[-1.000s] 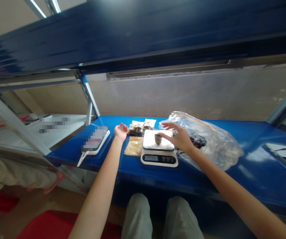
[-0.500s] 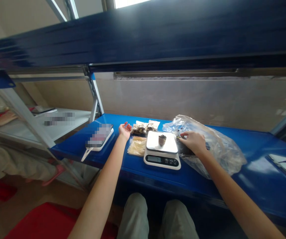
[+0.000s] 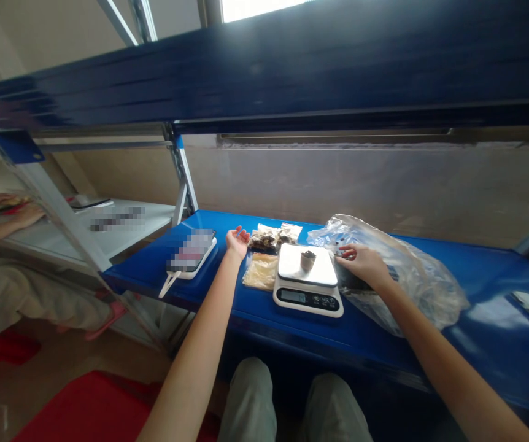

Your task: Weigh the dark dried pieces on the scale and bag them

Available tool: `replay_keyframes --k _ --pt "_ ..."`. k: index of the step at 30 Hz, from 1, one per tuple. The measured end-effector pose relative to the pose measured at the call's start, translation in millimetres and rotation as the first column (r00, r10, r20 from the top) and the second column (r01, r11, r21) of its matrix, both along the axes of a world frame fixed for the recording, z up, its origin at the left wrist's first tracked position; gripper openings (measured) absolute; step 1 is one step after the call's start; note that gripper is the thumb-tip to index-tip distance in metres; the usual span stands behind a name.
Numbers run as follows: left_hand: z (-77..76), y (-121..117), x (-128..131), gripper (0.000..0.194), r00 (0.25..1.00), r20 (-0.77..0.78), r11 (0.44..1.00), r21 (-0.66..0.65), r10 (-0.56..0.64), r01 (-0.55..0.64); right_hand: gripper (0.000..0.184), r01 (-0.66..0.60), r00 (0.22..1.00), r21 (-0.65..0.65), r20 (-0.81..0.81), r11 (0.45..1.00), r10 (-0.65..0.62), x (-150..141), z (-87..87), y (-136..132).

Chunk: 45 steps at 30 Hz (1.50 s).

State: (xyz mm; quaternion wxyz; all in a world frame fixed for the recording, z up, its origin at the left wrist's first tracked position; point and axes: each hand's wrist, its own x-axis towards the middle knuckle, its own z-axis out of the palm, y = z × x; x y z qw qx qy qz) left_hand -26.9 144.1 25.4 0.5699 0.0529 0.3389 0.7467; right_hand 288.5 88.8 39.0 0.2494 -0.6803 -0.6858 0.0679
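Note:
My left hand (image 3: 237,242) lies open, palm up, on the blue shelf, next to a small sealed bag of dark pieces (image 3: 264,239) and a flat bag of pale food (image 3: 261,271). A white digital kitchen scale (image 3: 308,279) stands between my hands, with a small cup of dark pieces (image 3: 307,261) on its platform. My right hand (image 3: 366,265) rests at the mouth of a clear plastic bag (image 3: 412,285) just right of the scale. Its fingers are over dark contents, and I cannot tell whether they grip anything.
A pixelated phone in a white case (image 3: 191,255) lies left of my left hand. A dark blue shelf (image 3: 292,80) runs overhead on metal uprights. On the far left, a co-worker's hands (image 3: 13,209) work over a lower white shelf (image 3: 131,230).
My right hand has moved off the scale to the plastic bag's mouth. A co-worker's hands have come into view at left. The view has levelled, while the cup stays on the scale.

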Motion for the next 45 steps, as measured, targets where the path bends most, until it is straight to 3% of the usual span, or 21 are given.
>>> replay_keyframes --k 6,17,27,32,35,40,45 --pt "-1.0 2 -5 0.012 1.000 0.008 1.000 -0.010 -0.003 0.003 0.036 -0.013 0.999 0.002 -0.041 1.000 0.013 1 -1.8 4" --pt "-2.3 -1 -8 0.012 1.000 -0.027 1.000 0.025 -0.015 0.015 0.030 -0.117 0.979 0.021 -0.165 0.993 0.119 2 -6.6 9" --pt "-4.6 -1 -11 0.013 1.000 -0.019 0.999 0.033 -0.008 0.009 0.024 -0.141 0.976 0.049 -0.158 0.989 0.147 -3 -5.0 6" --pt "-3.4 -3 -10 0.014 1.000 -0.026 0.999 0.035 -0.006 0.007 0.017 -0.119 0.990 0.127 -0.064 0.985 0.128 -7 1.5 -1" --pt "-2.4 -3 -10 0.014 0.999 -0.034 0.999 0.036 -0.011 0.012 0.018 -0.088 0.996 0.153 -0.020 0.984 0.092 -9 5.1 -2" --pt "-1.1 -5 -10 0.014 0.999 -0.036 0.999 0.044 -0.023 0.025 0.027 -0.043 0.994 0.142 -0.095 0.989 0.057 -11 7.4 -1" --pt "-1.3 -6 -10 0.014 0.999 -0.028 0.999 0.051 -0.019 0.020 0.031 -0.131 0.988 0.080 -0.075 0.988 0.137 -11 8.7 -5"
